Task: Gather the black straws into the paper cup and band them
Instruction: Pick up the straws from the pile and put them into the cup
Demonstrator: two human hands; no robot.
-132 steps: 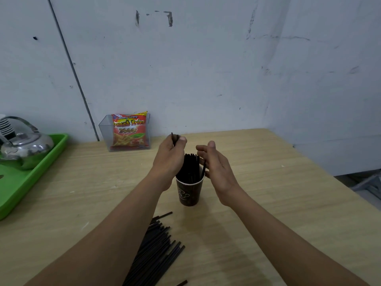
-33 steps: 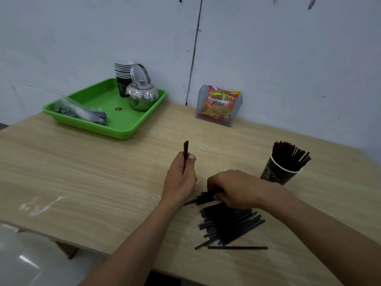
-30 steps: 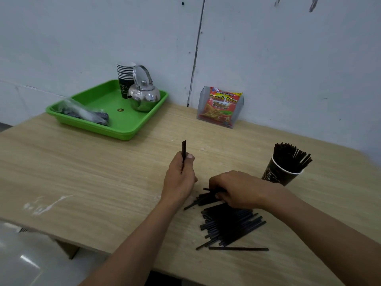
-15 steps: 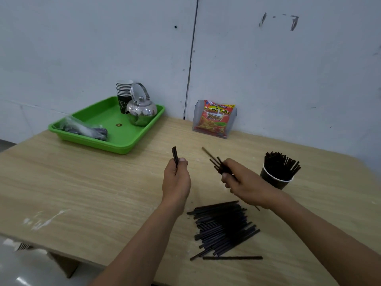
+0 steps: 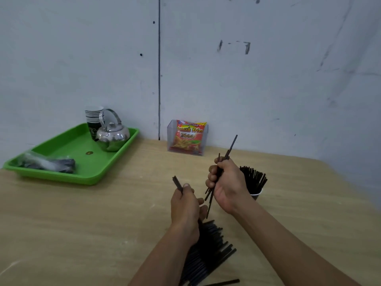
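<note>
Both bare forearms extended forward from the lower edge. The left grip (image 5: 186, 205) pinched a few thin black plastic straws (image 5: 177, 182) under the thumb; the right grip (image 5: 226, 185), slightly higher, curled round a second bunch (image 5: 231, 148).

Right hand (image 5: 227, 183) grips few black straws (image 5: 221, 172) above counter (image 5: 82, 223). Left hand (image 5: 185, 207) pinches short bunch (image 5: 177, 183). Paper cup (image 5: 255, 193) full of straws just right. Loose pile (image 5: 208, 252) near. Green tray (image 5: 86, 174) far left.
</note>
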